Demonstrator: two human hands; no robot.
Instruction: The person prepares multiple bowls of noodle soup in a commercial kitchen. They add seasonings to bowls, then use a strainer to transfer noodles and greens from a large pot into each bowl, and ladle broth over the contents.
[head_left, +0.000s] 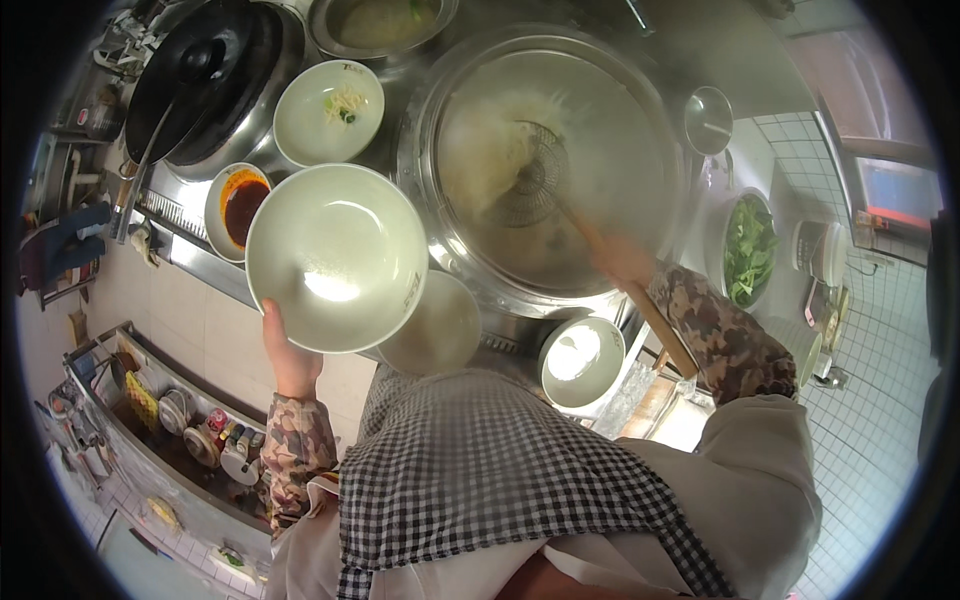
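My left hand holds a large pale bowl by its rim, thumb on the near edge; some whitish grains lie inside it. With my right hand I grip the wooden handle of a wire-mesh strainer. The strainer's head is in a wide steel pot of cloudy liquid, against pale strands that look like noodles. Steam blurs part of the pot. Beyond the held bowl, a second bowl contains a few pale shreds and some green bits. A small bowl of dark red sauce stands to its left.
A black lid and a steel pot are at the upper left. Near my apron are a pale bowl and another bowl. Leafy greens fill a container on the right, below a round clear vessel.
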